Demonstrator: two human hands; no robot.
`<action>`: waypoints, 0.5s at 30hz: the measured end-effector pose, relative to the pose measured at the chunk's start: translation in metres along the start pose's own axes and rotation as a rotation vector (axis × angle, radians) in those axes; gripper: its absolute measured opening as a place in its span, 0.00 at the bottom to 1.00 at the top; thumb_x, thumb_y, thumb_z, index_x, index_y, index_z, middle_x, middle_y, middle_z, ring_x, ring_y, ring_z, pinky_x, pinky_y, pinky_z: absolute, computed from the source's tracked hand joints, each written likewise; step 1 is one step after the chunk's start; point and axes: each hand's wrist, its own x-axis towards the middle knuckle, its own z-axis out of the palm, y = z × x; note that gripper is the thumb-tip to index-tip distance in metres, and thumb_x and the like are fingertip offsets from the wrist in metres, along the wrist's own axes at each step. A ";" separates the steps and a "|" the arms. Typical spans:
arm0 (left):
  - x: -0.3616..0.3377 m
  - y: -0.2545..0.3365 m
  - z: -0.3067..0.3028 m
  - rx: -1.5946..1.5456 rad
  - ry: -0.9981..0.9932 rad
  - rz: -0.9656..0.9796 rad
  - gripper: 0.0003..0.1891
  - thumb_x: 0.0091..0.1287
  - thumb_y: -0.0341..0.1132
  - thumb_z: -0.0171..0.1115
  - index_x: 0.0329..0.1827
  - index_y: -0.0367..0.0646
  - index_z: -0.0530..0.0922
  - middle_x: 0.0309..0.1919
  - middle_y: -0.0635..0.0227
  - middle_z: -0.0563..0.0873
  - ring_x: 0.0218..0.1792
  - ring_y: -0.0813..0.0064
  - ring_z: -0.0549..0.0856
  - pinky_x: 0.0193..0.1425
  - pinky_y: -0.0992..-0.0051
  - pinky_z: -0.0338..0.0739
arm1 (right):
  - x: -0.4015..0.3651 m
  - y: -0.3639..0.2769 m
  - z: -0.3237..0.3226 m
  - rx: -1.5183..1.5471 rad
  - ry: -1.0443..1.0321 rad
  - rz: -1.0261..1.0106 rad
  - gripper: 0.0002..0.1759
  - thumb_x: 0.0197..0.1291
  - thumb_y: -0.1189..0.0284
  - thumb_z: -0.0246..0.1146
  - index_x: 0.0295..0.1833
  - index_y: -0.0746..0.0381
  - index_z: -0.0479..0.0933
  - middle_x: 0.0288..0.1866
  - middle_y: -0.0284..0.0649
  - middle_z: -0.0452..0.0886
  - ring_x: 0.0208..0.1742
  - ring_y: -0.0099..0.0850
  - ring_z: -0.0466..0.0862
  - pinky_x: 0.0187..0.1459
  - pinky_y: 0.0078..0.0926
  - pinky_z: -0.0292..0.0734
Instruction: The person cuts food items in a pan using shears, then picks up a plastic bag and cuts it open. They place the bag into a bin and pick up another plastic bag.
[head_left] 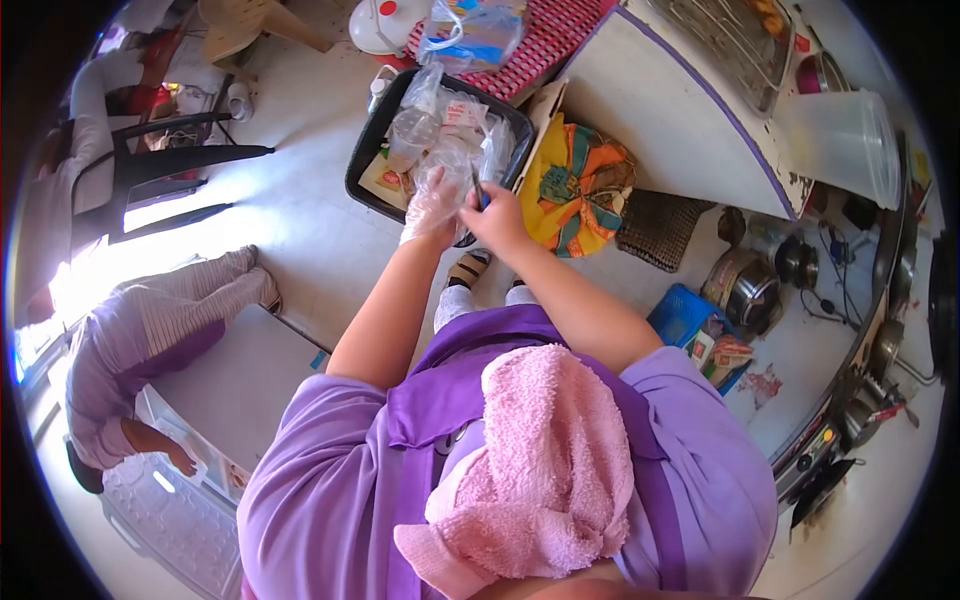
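My left hand (428, 212) wears a clear plastic glove and reaches over the near side of a black bin (358, 172). Its fingers look stretched out, with nothing visible in them, though the crinkled plastic blurs their outline. Close beside it on the right, my bare right hand (496, 222) is closed around a blue-handled knife (484, 199), its dark narrow blade pointing up and away from me. Inside the bin lie crumpled clear plastic bags (455, 150), a clear plastic cup (413, 132) and some printed wrappers.
A colourful cloth bundle (580, 190) sits right of the bin, by a white counter (660, 110). Blue basket (682, 312) and metal pots (752, 288) lie at right. Another person (150, 330) bends over a table (250, 375) at left; dark chair legs (200, 155) stick out above.
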 end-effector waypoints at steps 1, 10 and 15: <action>-0.017 0.016 0.021 0.076 0.085 -0.063 0.22 0.64 0.32 0.52 0.62 0.42 0.64 0.57 0.59 0.70 0.57 0.67 0.70 0.63 0.73 0.61 | 0.006 0.011 -0.003 0.006 -0.007 0.051 0.07 0.42 0.76 0.64 0.23 0.63 0.71 0.17 0.31 0.72 0.20 0.19 0.71 0.24 0.22 0.68; -0.071 0.041 -0.003 -0.013 -0.285 -0.221 0.21 0.68 0.34 0.51 0.62 0.34 0.65 0.53 0.58 0.77 0.56 0.73 0.74 0.60 0.74 0.66 | 0.036 0.053 -0.019 0.296 0.125 0.457 0.06 0.44 0.80 0.61 0.23 0.61 0.70 0.17 0.34 0.73 0.15 0.24 0.72 0.18 0.22 0.68; -0.046 0.055 -0.060 -0.008 0.060 -0.333 0.17 0.65 0.32 0.56 0.55 0.38 0.71 0.48 0.62 0.81 0.48 0.69 0.81 0.53 0.70 0.74 | 0.057 0.085 -0.035 0.493 0.227 0.519 0.08 0.45 0.81 0.62 0.27 0.61 0.69 0.19 0.36 0.74 0.15 0.25 0.73 0.17 0.22 0.68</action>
